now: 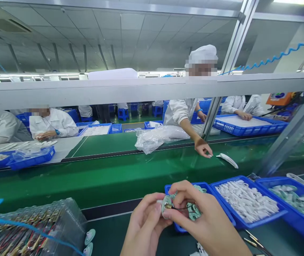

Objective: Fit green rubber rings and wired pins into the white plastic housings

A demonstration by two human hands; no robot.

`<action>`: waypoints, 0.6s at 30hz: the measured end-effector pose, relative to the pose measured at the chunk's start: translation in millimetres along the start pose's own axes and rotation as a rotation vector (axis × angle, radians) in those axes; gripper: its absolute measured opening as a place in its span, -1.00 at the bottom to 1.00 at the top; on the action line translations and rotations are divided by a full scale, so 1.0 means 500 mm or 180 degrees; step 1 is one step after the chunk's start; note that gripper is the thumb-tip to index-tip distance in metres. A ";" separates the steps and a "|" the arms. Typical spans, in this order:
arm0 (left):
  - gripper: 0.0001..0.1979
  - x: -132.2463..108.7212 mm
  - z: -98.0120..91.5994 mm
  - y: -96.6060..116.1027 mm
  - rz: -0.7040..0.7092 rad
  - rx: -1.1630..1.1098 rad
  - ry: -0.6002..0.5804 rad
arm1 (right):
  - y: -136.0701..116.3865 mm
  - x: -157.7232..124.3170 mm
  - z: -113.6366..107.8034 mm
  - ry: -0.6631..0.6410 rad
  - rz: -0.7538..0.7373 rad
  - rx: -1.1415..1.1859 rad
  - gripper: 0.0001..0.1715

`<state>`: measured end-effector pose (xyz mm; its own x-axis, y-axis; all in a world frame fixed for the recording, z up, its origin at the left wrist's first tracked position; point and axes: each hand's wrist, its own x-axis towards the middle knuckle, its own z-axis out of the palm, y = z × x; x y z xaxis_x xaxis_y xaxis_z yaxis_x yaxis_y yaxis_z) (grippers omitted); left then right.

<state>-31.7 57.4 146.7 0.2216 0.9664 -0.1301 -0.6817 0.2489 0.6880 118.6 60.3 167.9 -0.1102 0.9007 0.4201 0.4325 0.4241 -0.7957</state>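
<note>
My left hand [144, 227] and my right hand [207, 224] meet at the bottom centre, both pinched on one small pale-green part [167, 205] with a brass-coloured piece and thin wires. They hover over the near edge of a blue bin [171, 187] that holds more pale-green parts. Right of it stands a blue tray of white parts [248, 202], then a blue tray of pale-green parts [298, 202].
A green conveyor belt [109, 177] runs across; a white curved part [228, 160] lies on it by a co-worker's reaching hand [202, 147]. A clear box of wired parts [32, 227] sits bottom left. A crumpled plastic bag [157, 137] lies opposite. Slanted metal posts [287, 142] stand right.
</note>
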 end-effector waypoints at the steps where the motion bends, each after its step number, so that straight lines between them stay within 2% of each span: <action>1: -0.70 0.000 0.001 0.000 0.0021 -0.0005 0.0043 | 0.000 0.000 -0.001 -0.0014 0.0085 0.0109 -0.73; 3: -0.68 0.001 0.000 0.001 0.0056 -0.0044 0.0195 | 0.000 0.001 -0.002 -0.0018 0.0228 0.0299 -0.57; 4: -0.68 0.002 -0.001 0.002 0.0077 -0.0052 0.0270 | -0.001 0.001 -0.001 -0.0030 0.0266 0.0338 -0.58; 7: -0.69 0.003 -0.005 0.005 0.0184 0.0102 0.0350 | -0.002 0.004 0.008 -0.0089 0.0149 0.0184 -0.93; 10: -0.65 0.002 -0.010 0.009 0.0318 0.0417 0.0397 | -0.002 0.007 0.021 -0.0100 0.0025 -0.0048 -0.82; 13: -0.61 -0.002 -0.016 0.017 0.0362 0.0774 0.0406 | -0.002 0.002 0.024 -0.0117 0.0111 -0.0094 -0.89; 16: -0.66 -0.009 -0.023 0.032 0.0467 0.1071 0.0390 | 0.008 -0.032 0.018 0.0040 0.0334 -0.0137 -0.80; 18: -0.71 -0.013 -0.031 0.045 0.0532 0.1178 0.0425 | 0.028 -0.080 0.020 -0.0002 0.0662 -0.0254 -0.77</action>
<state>-59.1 57.6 152.0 0.0203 0.9974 -0.0695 -0.3991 0.0719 0.9141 119.9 31.2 135.4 -0.0118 0.9681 0.2503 0.5154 0.2204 -0.8281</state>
